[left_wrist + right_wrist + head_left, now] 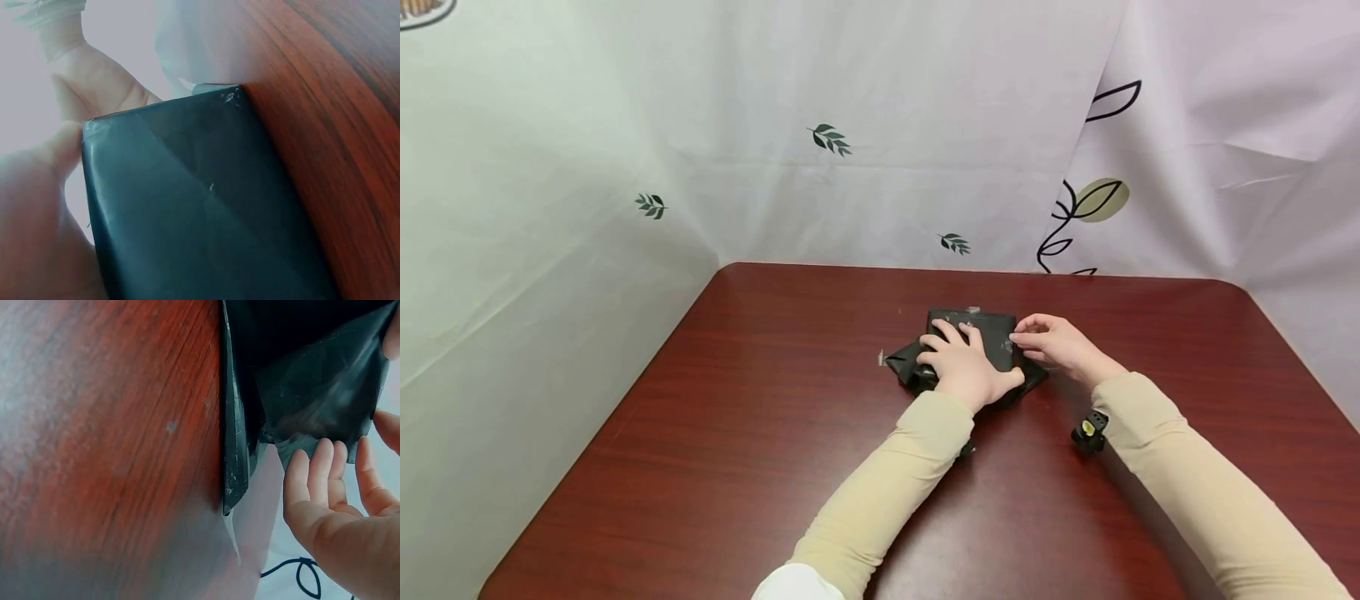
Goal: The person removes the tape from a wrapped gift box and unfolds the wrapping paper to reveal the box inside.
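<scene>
A flat box-like package (997, 335) wrapped in black sheet lies on the table, with folded flaps jutting out at its left and right. Across its top rests my left hand (966, 369), fingers spread and thumb out toward the near right side. The left wrist view shows one smooth black side of the package (194, 200), scuffed at a corner. At the right end my right hand (1058, 343) pinches the edge of a black wrapping flap (325, 394), lifted away from the table. A thin strip of clear tape (232, 540) hangs from a folded corner.
The reddish-brown wooden table (737, 400) meets white cloth walls (880, 200) printed with leaves at the back and left. A bit of clear tape (881, 358) stands left of the package. A small black camera (1088, 430) is on the right wrist.
</scene>
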Demonstrator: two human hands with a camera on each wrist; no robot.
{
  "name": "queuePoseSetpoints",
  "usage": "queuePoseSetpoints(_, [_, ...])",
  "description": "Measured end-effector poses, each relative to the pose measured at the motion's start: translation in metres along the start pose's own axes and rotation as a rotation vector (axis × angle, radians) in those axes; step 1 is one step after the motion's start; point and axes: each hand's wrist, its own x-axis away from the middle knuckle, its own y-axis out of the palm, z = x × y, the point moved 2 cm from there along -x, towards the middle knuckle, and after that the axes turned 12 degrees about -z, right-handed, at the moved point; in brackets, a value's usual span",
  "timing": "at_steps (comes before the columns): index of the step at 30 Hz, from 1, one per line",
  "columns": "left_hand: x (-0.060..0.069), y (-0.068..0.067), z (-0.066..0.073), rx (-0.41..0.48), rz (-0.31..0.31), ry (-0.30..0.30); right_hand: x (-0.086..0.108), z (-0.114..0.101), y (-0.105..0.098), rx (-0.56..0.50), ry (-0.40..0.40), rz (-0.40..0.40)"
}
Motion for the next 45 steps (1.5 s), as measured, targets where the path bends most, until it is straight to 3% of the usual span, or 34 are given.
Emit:
queuePoseSetpoints(5, [0.001, 0.000, -0.007, -0.036, 0.024, 0.039, 0.000, -0.003, 0.001, 0.075, -0.010, 0.013])
queuePoseSetpoints(9, [-0.001, -0.003, -0.015, -0.006, -0.001, 0.099, -0.001, -0.006, 0.003, 0.153, -0.046, 0.026])
queuePoseSetpoints(13, [-0.004, -0.010, -0.031, 0.051, -0.038, 0.217, -0.001, -0.009, 0.003, 0.194, -0.071, 0.038])
queuePoseSetpoints(16, [-0.006, -0.015, -0.047, 0.095, -0.037, 0.342, 0.000, -0.011, 0.003, 0.211, -0.071, 0.040])
queuePoseSetpoints(20, [-0.013, -0.020, -0.067, 0.153, 0.010, 0.488, 0.000, -0.012, 0.002, 0.242, -0.071, 0.063])
queuePoseSetpoints(24, [-0.022, -0.022, -0.079, 0.182, 0.079, 0.573, -0.002, -0.012, 0.002, 0.335, -0.091, 0.120])
queuePoseSetpoints(31, [-0.033, -0.024, -0.093, 0.278, 0.145, 0.617, -0.004, -0.017, 0.003, 0.488, -0.125, 0.172])
queuePoseSetpoints(38, [-0.036, -0.020, -0.095, 0.341, 0.176, 0.656, -0.008, -0.019, 0.002, 0.519, -0.097, 0.201])
queuePoseSetpoints(45, [-0.038, -0.023, -0.099, 0.336, 0.139, 0.669, -0.011, -0.021, 0.004, 0.535, -0.078, 0.207])
